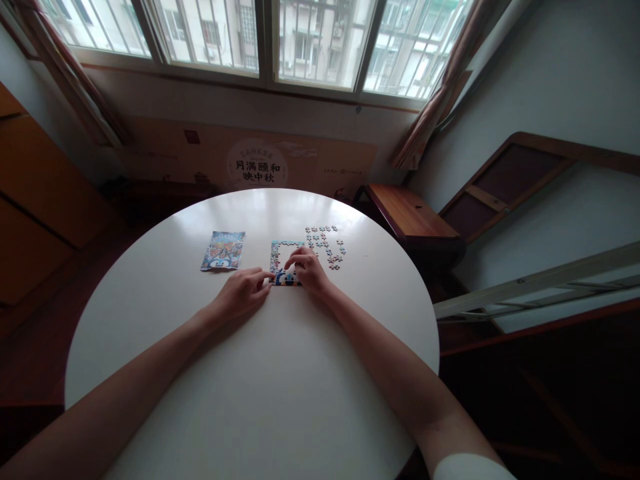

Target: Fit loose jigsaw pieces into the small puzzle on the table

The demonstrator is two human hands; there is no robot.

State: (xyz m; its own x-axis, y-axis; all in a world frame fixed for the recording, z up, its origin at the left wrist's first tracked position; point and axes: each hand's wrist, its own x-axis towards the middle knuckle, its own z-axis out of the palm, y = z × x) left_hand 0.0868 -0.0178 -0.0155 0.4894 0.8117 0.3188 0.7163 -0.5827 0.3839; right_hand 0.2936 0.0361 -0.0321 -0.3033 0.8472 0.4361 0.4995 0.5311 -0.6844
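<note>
A partly assembled jigsaw puzzle (274, 257) lies on the white round table (240, 373). Its border and lower rows are joined, around a pale gap in the middle. My left hand (244, 291) rests at the puzzle's lower left corner, fingers stretched out and fingertips touching the edge. Over the puzzle's right side is my right hand (309, 269), its fingers bent and drawn together above the lower rows. Whatever they pinch, if anything, is too small to make out. Loose puzzle pieces (336, 260) are spread beyond and to the right of that hand.
Left of the puzzle lies a colourful printed packet (223, 251). A wooden stool (407, 210) stands past the table's right rim, near a leaning wooden frame (500, 177). Barred windows (315, 47) and a printed banner (255, 163) are at the far side.
</note>
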